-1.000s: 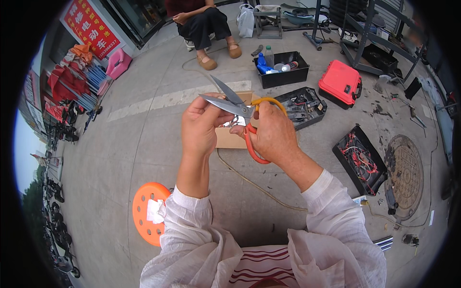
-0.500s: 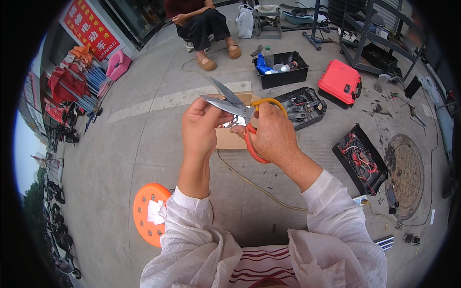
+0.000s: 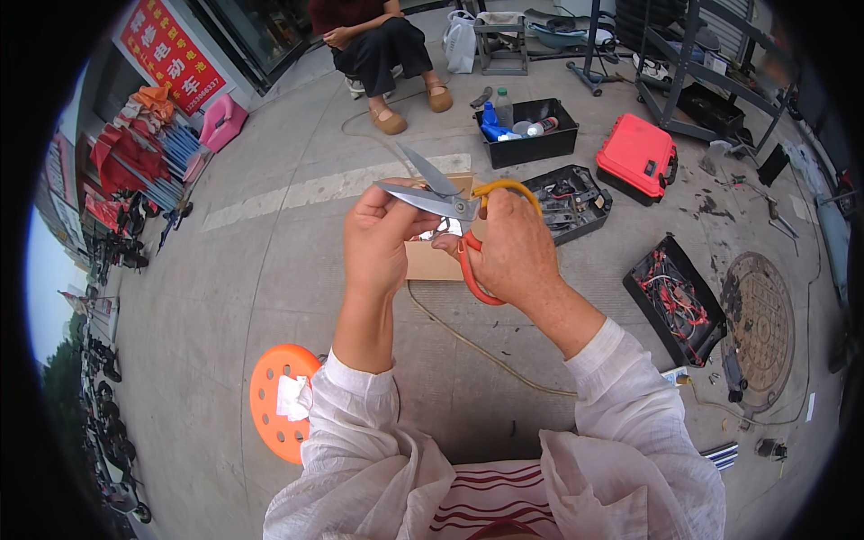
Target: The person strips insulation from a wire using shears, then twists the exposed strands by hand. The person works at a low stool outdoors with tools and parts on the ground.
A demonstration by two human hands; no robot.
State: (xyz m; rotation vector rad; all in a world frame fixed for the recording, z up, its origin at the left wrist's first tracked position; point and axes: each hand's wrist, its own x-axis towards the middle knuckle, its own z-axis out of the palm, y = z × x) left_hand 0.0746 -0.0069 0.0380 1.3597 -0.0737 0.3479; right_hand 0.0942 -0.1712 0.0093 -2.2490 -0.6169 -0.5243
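Observation:
A pair of scissors with one yellow and one red handle is held up in front of me, blades spread apart and pointing left. My right hand is closed around the handles. My left hand pinches with thumb and fingers right at the lower blade; what sits between its fingertips is mostly hidden. Beneath both hands lies a brown cardboard piece with something shiny and silvery over it, partly covered by the hands.
An orange stool with white tissue stands left. To the right lie a black tray of tools, a bin of bottles, a red case and a tray of red wires. A person sits ahead. A cable crosses the ground.
The upper blade's tip has shifted slightly right, leaving the blades a little wider apart. Both hands have stayed almost in place.

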